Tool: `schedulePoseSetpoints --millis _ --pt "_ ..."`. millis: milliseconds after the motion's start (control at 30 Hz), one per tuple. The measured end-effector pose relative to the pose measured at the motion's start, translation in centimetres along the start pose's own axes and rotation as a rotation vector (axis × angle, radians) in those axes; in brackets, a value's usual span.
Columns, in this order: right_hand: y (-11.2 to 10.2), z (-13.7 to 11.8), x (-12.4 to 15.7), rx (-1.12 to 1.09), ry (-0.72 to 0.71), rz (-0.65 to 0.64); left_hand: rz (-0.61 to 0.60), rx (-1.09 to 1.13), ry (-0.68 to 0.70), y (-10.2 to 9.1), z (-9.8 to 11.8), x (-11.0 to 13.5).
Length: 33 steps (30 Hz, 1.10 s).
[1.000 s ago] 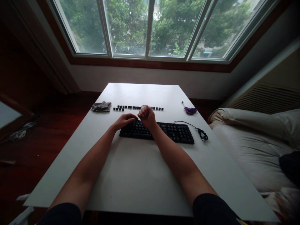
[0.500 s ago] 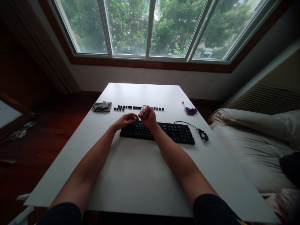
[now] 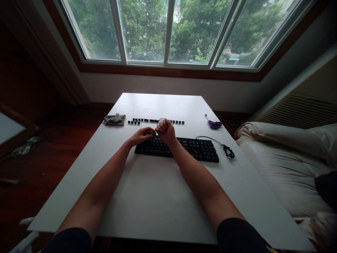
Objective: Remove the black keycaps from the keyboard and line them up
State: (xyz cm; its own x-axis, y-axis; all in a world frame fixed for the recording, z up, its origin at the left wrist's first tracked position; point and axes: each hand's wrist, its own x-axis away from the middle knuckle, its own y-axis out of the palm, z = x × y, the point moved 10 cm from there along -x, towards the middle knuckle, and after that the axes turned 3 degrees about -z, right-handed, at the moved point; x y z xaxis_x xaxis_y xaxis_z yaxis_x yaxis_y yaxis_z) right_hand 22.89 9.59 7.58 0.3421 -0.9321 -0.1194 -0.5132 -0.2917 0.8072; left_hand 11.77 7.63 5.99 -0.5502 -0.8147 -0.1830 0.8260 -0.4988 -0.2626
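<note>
A black keyboard [image 3: 196, 149] lies across the white table in front of me. Over its left part, my left hand [image 3: 143, 135] is closed, its fingertips pinching a small dark piece that looks like a keycap [image 3: 154, 134]. My right hand [image 3: 166, 131] is curled into a fist just beside it, above the keyboard's upper edge. What the right fingers hold, if anything, is hidden. A thin wire loop [image 3: 161, 120] shows just behind the right hand. Beyond both hands, several loose black keycaps [image 3: 146, 120] stand in rows, partly covered by the right hand.
A crumpled grey cloth [image 3: 114, 119] sits at the table's left edge. To the right are a purple cloth-like item [image 3: 215, 124] with a thin light stick and the keyboard's bundled cable [image 3: 228, 151]. A pale sofa [image 3: 284, 168] stands beside the table's right side.
</note>
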Motion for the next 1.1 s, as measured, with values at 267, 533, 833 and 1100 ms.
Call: schedulePoseSetpoints --millis 267,533,833,1100 --pt "-0.5 -0.4 0.1 0.068 -0.05 0.071 0.043 -0.018 0.003 -0.3 -0.5 -0.1" --pt "-0.9 -0.5 -0.2 0.115 -0.089 0.102 0.09 -0.138 0.016 -0.7 -1.2 -0.5" --pt "-1.6 -0.7 -0.4 0.117 -0.132 0.098 0.104 -0.307 -0.028 -0.1 -0.6 -0.2" --pt "-2.0 -0.4 -0.6 0.108 -0.143 0.088 0.123 -0.649 -0.021 0.1 0.9 -0.1"
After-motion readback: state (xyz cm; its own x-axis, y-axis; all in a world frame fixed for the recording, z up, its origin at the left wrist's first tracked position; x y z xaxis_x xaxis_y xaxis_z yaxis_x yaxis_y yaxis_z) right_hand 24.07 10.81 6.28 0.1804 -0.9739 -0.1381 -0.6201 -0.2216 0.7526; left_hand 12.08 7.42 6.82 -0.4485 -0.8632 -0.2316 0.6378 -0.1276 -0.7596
